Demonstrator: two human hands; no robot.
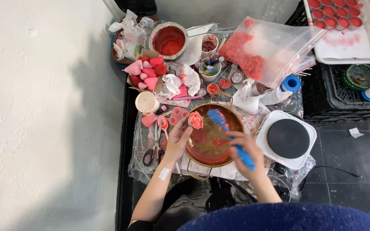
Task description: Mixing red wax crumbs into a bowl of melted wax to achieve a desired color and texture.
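table: covered in clear plastic sheet, crowded with craft things, beside a pale wall on the left.
plastic bag: large clear bag of red-pink crumbs, at the far side, right of centre.
hot plate: white with a round black disc, at the right edge of the table, just right of the bowl.
bowl: wide brass-coloured bowl with red residue, in the middle of the near side, beneath both hands.
pot: metal pot of red liquid, far side, left of the bag.
heart shapes: pink and red pieces heaped at the far left, near the pot.
scissors: lying on the near left, just left of the left hand.
blue tool: long blue handle, slanting over the bowl.
right hand: closed around the blue tool.
left hand: fingers pinching the small cup at the bowl's left rim.
small cup: filled with pinkish-red material, raised above the bowl's left edge.
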